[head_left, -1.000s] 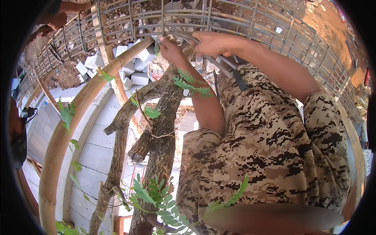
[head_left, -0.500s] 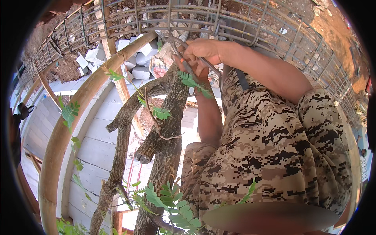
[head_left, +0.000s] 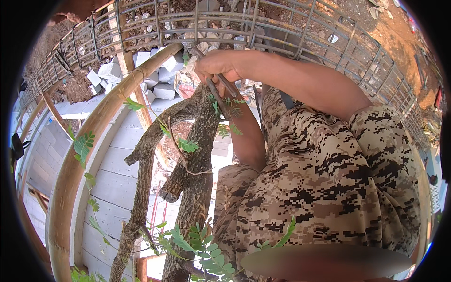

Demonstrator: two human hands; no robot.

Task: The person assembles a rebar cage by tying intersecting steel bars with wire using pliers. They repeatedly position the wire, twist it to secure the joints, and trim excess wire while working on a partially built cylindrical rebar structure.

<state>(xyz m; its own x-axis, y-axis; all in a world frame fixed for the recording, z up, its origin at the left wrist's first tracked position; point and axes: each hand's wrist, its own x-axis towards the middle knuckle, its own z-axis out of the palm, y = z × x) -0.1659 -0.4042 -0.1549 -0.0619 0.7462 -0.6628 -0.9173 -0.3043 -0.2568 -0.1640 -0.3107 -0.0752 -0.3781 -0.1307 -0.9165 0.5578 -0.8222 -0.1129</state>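
My right hand [head_left: 221, 64] is closed round a pair of long-handled metal pincers [head_left: 227, 86], just below the rebar cage [head_left: 206, 32]. The two handles slant down to the right from my fist, fairly close together. The jaws lie at the cage's lower bars, partly covered by my hand, so what they grip cannot be made out. My left hand [head_left: 221, 86] is behind the pincers and the right hand, its fingers mostly hidden. Its forearm rises beside the rough tree trunk [head_left: 199, 155], with small green leaves [head_left: 230, 107] in front of it.
A thick bamboo pole [head_left: 70, 174] curves down the left side. A sawn branch stub [head_left: 170, 192] juts from the trunk. Pale blocks [head_left: 110, 71] lie heaped beyond the bamboo, and a white block wall [head_left: 105, 188] stands below. Leafy twigs [head_left: 206, 249] hang close to me.
My right hand has shifted left and slightly down. The pincers' handles, spread wide before, are now closer together. The left hand has become more hidden behind the right.
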